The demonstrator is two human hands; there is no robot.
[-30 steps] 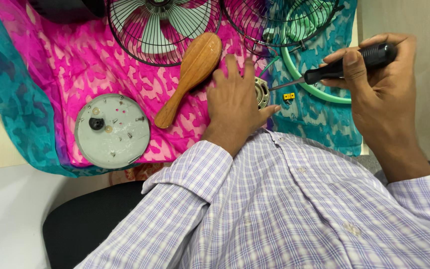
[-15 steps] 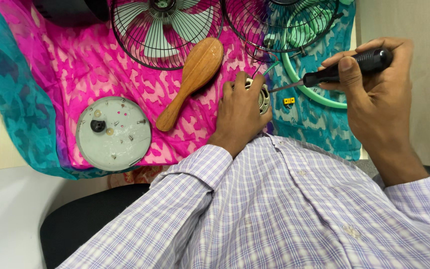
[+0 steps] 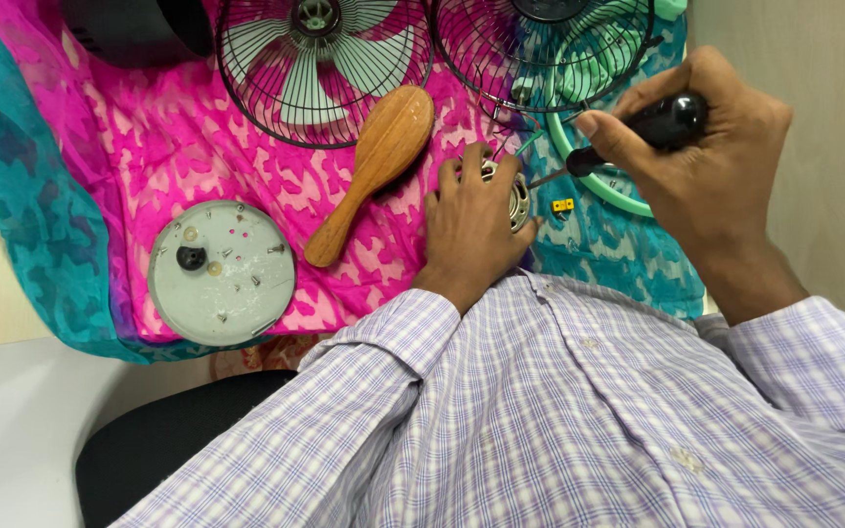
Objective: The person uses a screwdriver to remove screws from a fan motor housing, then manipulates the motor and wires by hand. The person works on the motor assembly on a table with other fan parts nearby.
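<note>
My left hand [image 3: 473,227] is closed around a small round metal motor part [image 3: 514,198] on the pink and teal cloth [image 3: 129,137]. My right hand [image 3: 711,161] grips a screwdriver with a black handle [image 3: 649,128]; its thin shaft points left and down toward the motor part. A small yellow component [image 3: 562,205] lies on the cloth just right of the motor part. Most of the motor part is hidden under my fingers.
A wooden brush [image 3: 376,168] lies left of my left hand. A grey round cover with screws [image 3: 221,273] sits further left. Two wire fan guards [image 3: 320,64] [image 3: 540,49], a green ring [image 3: 599,186] and a dark object [image 3: 139,29] are at the far side.
My left hand has curled tighter around the motor part. My right hand with the screwdriver has kept its position, with the tip staying close to the part.
</note>
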